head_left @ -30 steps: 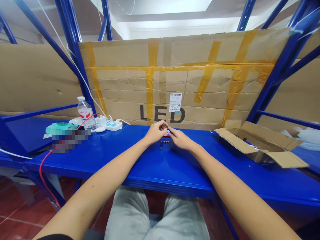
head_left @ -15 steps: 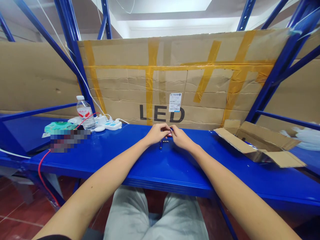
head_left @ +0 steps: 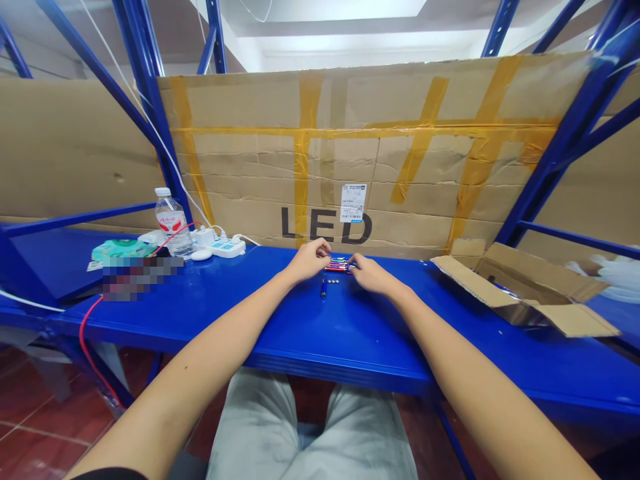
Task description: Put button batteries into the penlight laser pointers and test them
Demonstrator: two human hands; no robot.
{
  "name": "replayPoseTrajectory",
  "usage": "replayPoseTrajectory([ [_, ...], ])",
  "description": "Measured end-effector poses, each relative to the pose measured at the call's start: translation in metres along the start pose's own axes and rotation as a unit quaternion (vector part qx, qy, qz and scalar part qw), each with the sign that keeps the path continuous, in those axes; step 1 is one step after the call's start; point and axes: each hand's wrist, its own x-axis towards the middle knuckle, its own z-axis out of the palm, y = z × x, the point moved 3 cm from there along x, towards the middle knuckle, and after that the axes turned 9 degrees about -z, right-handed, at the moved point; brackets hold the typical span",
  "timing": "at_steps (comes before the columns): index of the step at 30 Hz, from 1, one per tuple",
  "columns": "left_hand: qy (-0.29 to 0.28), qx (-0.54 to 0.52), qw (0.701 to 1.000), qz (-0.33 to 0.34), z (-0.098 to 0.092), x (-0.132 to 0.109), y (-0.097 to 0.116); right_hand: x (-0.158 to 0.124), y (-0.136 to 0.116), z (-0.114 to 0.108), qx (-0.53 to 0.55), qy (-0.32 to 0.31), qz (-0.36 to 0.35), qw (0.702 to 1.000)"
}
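Note:
A row of slim, shiny pen-shaped tubes (head_left: 338, 266), red, purple and greenish, lies side by side on the blue table. My left hand (head_left: 309, 259) is at their left ends, its fingers loosely bent and apart, with nothing visible in them. At the right ends, my right hand (head_left: 373, 273) has thumb and forefinger closed around the tip of one tube; the fingers partly cover it. Nearer to me, a separate blue pen-shaped tube (head_left: 324, 288) lies pointing toward me. Several small silver button-like pieces (head_left: 333, 281) sit in a short line beside it.
An open cardboard box (head_left: 525, 293) stands on the right of the blue table (head_left: 340, 333). To the left are a water bottle (head_left: 170, 223), a power strip (head_left: 227, 247), a green packet (head_left: 120, 251) and a red cable (head_left: 85, 333). A large cardboard sheet (head_left: 250, 180) closes the back.
My hands, close together before, have moved apart, the left one to the left and the right one to the right. The row of coloured tubes between them is now uncovered.

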Motion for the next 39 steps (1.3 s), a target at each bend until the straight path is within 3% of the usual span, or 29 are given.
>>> replayPoseTrajectory([
  [4,0.001,0.070,0.997,-0.045,-0.006,0.004,-0.015,-0.006,0.002,0.003,-0.022,-0.093,0.036,0.995],
  [7,-0.021,0.113,0.991,-0.070,-0.005,0.006,-0.025,-0.009,-0.001,0.005,-0.020,-0.128,0.059,0.990],
  [13,-0.081,0.134,0.980,-0.122,-0.004,0.008,-0.037,-0.009,-0.004,0.006,-0.057,-0.146,0.042,0.987],
  [20,-0.135,0.132,0.974,-0.123,-0.002,0.007,-0.036,-0.011,-0.008,0.001,-0.088,-0.142,0.038,0.985],
  [25,-0.060,0.156,0.983,-0.074,-0.005,0.003,-0.019,-0.016,-0.004,-0.011,-0.132,-0.136,0.085,0.978],
  [28,-0.064,0.224,0.972,0.018,0.000,-0.003,-0.003,-0.013,-0.006,-0.017,-0.148,-0.077,0.007,0.986],
  [32,-0.098,0.354,0.926,0.085,0.010,-0.012,0.011,-0.008,-0.014,-0.007,-0.057,-0.084,-0.116,0.988],
  [39,-0.124,0.437,0.884,0.113,0.019,-0.019,0.017,-0.005,-0.011,0.004,-0.071,-0.072,-0.160,0.982],
])
